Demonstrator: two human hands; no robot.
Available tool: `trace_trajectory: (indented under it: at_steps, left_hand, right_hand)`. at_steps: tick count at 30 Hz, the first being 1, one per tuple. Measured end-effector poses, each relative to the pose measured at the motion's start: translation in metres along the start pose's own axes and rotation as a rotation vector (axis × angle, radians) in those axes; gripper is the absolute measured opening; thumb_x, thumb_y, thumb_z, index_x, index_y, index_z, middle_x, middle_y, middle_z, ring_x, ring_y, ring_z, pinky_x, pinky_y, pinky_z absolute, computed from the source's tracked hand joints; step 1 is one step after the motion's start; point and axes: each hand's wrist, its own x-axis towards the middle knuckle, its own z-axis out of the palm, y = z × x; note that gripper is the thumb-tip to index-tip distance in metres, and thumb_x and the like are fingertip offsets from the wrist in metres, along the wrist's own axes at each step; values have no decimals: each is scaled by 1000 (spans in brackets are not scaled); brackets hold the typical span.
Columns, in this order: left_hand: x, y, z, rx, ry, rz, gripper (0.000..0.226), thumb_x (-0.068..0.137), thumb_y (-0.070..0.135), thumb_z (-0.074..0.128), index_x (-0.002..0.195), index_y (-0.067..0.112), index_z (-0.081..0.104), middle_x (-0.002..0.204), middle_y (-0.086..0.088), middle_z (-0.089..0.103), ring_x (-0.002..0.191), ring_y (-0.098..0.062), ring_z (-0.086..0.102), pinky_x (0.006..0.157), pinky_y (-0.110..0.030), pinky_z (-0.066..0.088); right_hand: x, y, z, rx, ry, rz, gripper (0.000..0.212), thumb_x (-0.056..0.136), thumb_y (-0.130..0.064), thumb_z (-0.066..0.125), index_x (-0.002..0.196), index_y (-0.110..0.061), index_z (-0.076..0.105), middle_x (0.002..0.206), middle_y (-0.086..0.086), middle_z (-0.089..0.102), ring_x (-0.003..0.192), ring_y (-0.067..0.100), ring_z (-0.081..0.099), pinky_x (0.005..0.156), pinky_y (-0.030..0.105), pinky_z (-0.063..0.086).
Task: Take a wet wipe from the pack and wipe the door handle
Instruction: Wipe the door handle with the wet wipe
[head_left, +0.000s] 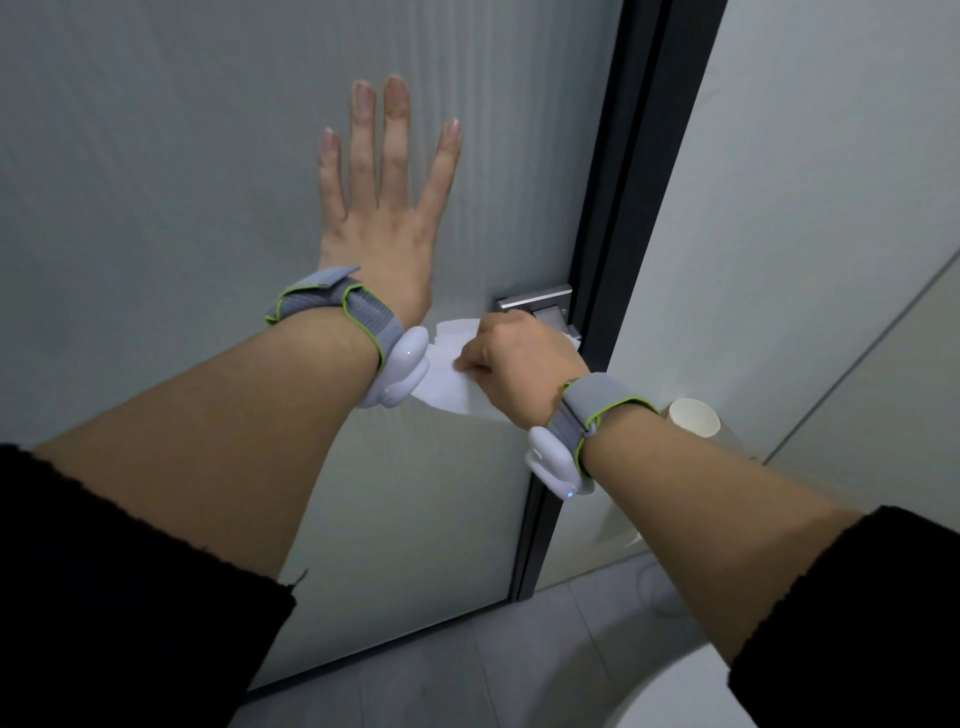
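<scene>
My left hand (382, 208) lies flat against the frosted glass door (182, 182), fingers spread, holding nothing. My right hand (519, 364) is closed around a white wet wipe (447, 384) and pressed onto the silver door handle (545, 304) at the door's right edge. Most of the handle is hidden under my hand and the wipe; only its metal plate shows above my knuckles. The wipe's loose end hangs out to the left, under my left wrist. The pack is not in view.
A dark door frame (628, 208) runs beside the handle, with a pale wall (805, 208) to its right. A white paper cup (693, 423) sits behind my right wrist. Light floor tiles (467, 665) lie below, and a white rounded fixture (675, 696) shows at the bottom right.
</scene>
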Motion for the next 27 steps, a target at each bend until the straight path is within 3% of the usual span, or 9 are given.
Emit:
trace_trajectory:
  at_steps: [6,10,14,21,24,27]
  left_hand:
    - [0,3,0,-1,-16,-16,109,72,6,70,150,25,-3,158,-21,1,145,-43,2,115,-54,2]
    - [-1,3,0,10,-23,-15,108,73,7,69,150,24,-4,158,-21,0,145,-43,2,115,-54,4]
    - [-1,3,-1,3,-23,-20,105,74,4,64,151,24,-4,158,-22,0,145,-43,1,115,-55,3]
    - [-1,2,0,0,-43,-33,111,71,10,72,150,24,-4,158,-22,-1,145,-43,1,115,-55,2]
    - [-1,4,0,4,-38,-23,112,70,11,74,151,23,-3,158,-22,1,144,-44,2,115,-56,3]
    - [-2,3,2,-1,-25,-16,112,69,13,75,151,23,-2,158,-23,3,144,-44,4,114,-56,2]
  right_hand:
    - [-19,15,-8,-53,64,152,31,90,-14,45,106,-21,70,112,5,62,109,29,52,78,31,49]
    - [-29,23,-13,-122,71,271,24,88,-10,45,99,-12,65,111,7,58,113,28,48,76,31,45]
    - [-31,27,-16,-90,41,372,23,88,-9,44,104,-9,61,116,10,55,112,30,47,78,34,47]
    - [-11,36,-15,54,-95,530,27,93,-22,38,104,-4,55,114,19,60,91,36,55,69,32,35]
    - [-3,37,-15,37,-197,538,15,87,-17,41,88,-9,53,109,16,61,73,30,49,62,29,34]
    - [9,35,-12,10,-199,583,25,91,-15,39,104,-5,58,116,19,61,98,37,61,68,31,39]
